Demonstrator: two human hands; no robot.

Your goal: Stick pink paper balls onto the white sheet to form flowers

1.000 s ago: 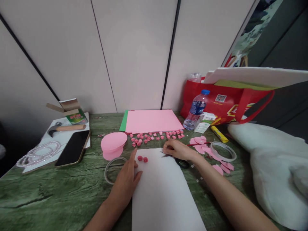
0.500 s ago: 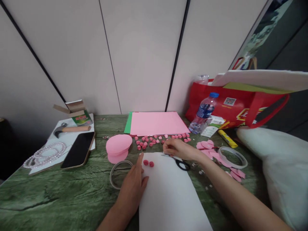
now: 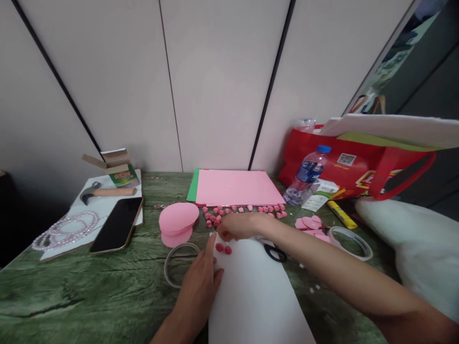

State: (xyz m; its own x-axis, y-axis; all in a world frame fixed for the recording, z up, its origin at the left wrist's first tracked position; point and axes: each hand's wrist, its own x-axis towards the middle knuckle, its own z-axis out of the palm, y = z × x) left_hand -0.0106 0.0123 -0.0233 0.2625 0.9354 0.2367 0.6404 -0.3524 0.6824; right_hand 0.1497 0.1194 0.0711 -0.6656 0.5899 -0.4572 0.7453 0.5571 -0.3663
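A white board [image 3: 258, 291] lies on the table in front of me, with two small red paper roses [image 3: 224, 248] near its far left corner. Along the board's left edge rests my left hand [image 3: 201, 277], fingers stretched out and holding nothing. My right hand [image 3: 234, 226] is pinched closed over the far left corner, just beyond the two roses. Whatever its fingertips hold is hidden. Under my right forearm, black-handled scissors [image 3: 276, 253] lie at the board's right edge, partly covered. Several more pink and red paper roses [image 3: 212, 220] are scattered behind the board.
Left stand pink paper circles [image 3: 178, 217], a tape roll [image 3: 168, 267], a phone [image 3: 117, 224], a hammer [image 3: 111, 192] and bead strings [image 3: 68, 229]. Pink sheets [image 3: 238, 186] lie behind. Rightward are a water bottle [image 3: 304, 177], a red bag [image 3: 344, 157], a glue stick [image 3: 342, 214] and another tape roll [image 3: 351, 242].
My right hand has moved left, from the roses behind the board to the board's far left corner. The left hand stays at the left edge. The view has shifted slightly.
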